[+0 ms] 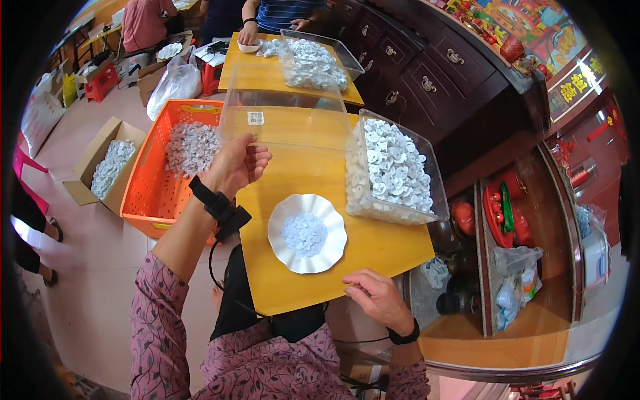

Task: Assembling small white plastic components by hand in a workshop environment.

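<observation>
My left hand is raised over the left side of the yellow table, between an orange crate and a clear plastic box. Its fingers are curled; whatever they hold, if anything, is hidden. At the table's front edge, my right hand has thumb and forefinger drawn together, and I cannot make out anything in them. A white scalloped plate stands between my hands, with a heap of small pale discs in it. Right of it, a clear bin is heaped with white round parts.
White parts lie in the orange crate, and more fill a cardboard box beyond it. Across the far table, another person's hand touches a small bowl. A dark drawer cabinet and open shelves border the right side.
</observation>
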### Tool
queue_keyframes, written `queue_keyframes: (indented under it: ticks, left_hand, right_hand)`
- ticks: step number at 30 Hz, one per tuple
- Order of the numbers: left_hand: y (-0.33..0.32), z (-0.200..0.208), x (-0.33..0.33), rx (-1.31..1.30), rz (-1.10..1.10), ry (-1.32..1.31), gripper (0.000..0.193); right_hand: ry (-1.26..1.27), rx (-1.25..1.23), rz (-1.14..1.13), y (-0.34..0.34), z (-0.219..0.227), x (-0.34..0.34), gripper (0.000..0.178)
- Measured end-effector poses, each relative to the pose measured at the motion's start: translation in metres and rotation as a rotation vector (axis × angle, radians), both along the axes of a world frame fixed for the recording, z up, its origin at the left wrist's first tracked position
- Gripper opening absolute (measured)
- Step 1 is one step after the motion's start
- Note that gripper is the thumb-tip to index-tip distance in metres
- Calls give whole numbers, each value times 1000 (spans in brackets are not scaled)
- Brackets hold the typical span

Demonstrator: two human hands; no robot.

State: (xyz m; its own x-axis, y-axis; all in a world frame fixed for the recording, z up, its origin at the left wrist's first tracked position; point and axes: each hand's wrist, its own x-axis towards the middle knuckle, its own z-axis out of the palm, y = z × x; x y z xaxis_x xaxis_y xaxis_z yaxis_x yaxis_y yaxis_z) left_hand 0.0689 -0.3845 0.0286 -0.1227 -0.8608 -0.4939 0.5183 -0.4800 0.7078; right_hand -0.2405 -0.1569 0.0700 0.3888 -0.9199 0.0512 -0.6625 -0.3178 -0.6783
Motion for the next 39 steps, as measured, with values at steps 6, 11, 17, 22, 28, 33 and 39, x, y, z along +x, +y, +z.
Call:
queue_keyframes:
  ticks: [6,11,17,22,28,33,39]
  left_hand:
    - [18,-1,4,6,-36,-3,31]
    - [43,0,8,-19,-66,144,30]
    - [113,-3,18,-63,-126,256,26]
    - [176,-26,31,-46,-97,244,25]
    - [224,-53,22,-6,123,249,21]
    - [247,-72,-3,-6,140,126,17]
    - [244,-70,-20,34,-35,103,16]
  right_hand:
    - [24,-81,99,-14,-7,2,16]
    - [62,-126,78,-26,1,-5,17]
    - [116,-274,-208,-41,2,-31,17]
    - [85,-545,-225,-78,4,-40,14]
    - [178,-556,-294,-134,0,-57,16]
    - [232,-360,-364,-180,-14,-64,23]
    - [362,-228,-370,-206,-21,-72,37]
